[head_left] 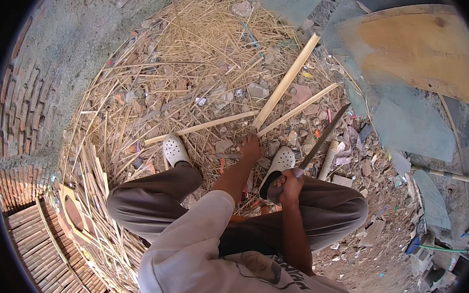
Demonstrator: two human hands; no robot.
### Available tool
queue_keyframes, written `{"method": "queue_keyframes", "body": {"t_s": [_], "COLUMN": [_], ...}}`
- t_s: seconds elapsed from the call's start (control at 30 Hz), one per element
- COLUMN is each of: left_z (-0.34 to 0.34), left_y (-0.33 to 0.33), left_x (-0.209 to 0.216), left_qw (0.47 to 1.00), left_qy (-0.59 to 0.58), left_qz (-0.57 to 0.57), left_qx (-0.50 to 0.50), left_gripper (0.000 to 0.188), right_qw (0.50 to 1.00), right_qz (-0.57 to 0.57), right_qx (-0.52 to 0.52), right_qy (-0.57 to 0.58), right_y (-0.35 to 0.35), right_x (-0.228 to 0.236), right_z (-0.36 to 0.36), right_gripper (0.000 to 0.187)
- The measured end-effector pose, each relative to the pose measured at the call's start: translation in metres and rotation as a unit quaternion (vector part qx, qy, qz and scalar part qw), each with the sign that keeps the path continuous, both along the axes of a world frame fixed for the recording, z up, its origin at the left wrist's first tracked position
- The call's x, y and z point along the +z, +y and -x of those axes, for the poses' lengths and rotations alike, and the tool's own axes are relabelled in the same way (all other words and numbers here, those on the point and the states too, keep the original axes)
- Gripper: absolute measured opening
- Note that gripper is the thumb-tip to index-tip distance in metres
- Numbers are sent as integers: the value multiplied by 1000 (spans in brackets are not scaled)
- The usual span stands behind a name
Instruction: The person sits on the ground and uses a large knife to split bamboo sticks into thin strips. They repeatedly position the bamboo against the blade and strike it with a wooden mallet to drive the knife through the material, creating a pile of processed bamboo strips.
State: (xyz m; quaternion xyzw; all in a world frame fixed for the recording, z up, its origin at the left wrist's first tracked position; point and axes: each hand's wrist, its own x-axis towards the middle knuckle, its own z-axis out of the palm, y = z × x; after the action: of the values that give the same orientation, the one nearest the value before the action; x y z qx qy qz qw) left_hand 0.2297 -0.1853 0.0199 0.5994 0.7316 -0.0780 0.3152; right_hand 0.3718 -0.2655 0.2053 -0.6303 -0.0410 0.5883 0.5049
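Note:
My right hand (291, 186) is wrapped round the handle of a machete (323, 137), beside my right shoe. Its long dark blade slants up and away to the right. My left hand (251, 148) reaches forward between my feet, its fingers closed at the near end of a wide split bamboo piece (287, 80). That pale piece points away and a little to the right. Near the same hand lie two thinner strips, one bamboo strip (300, 108) running to the right and another bamboo strip (203, 127) running to the left.
Dry straw and slivers (198, 31) cover the rubble-strewn ground ahead. A bundle of thin bamboo strips (95, 191) lies left of my knee. A brick wall (24, 112) stands at the left, flat grey sheets (416, 122) at the right. My pale clogs (176, 151) rest on the debris.

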Motion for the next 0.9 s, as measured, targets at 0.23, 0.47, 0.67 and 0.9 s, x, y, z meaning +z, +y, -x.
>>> {"method": "queue_keyframes", "body": {"t_s": [0.23,0.47,0.67,0.9], "left_z": [20,83,231,232], "left_y": [7,18,27,35], "left_x": [-29,11,24,-7], "left_qw": [998,985,985,994], "left_qy": [-53,-103,20,66], "left_qz": [-31,-133,-120,-39], "left_qx": [25,-29,-125,-73], "left_gripper": [43,23,28,27], "right_qw": [999,996,993,993], "right_qz": [40,6,28,32], "right_qx": [36,91,116,110], "right_qy": [-5,-1,-13,-9], "right_y": [17,15,6,13], "right_x": [-11,-12,-22,-15], "right_z": [9,26,28,33], "right_gripper": [16,17,14,12]}}
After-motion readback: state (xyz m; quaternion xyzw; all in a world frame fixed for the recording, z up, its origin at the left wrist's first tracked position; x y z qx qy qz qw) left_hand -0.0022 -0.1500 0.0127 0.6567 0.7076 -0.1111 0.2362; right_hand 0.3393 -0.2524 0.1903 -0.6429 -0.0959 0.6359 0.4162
